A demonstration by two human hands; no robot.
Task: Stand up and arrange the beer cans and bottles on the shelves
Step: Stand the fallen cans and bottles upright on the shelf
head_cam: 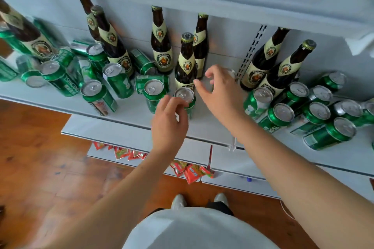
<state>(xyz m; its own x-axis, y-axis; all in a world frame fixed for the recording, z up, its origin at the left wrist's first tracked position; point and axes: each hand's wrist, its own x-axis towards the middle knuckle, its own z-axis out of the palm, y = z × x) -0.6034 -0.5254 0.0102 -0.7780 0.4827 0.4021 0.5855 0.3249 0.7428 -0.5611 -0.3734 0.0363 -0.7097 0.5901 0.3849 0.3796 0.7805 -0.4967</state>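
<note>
Green beer cans and brown bottles with cream labels crowd a white shelf (129, 111). An upright green can (184, 94) stands in front of a brown bottle (186, 62). My left hand (169, 121) hovers at this can's near side, fingers loosely curled, fingertips touching its body, not wrapped around it. Another upright can (153, 88) stands just to the left. My right hand (221, 89) is spread open above the bare shelf to the right of the bottle, holding nothing. A can top (231, 72) peeks out behind its fingers. Several cans at left (60, 79) lie tipped or leaning.
Upright cans are grouped at right (315, 111), behind them two bottles (283, 70). More bottles stand along the back wall (160, 46). Lower shelves hold red snack packets (192, 172). A wooden floor (40, 157) and my shoes (178, 201) are below.
</note>
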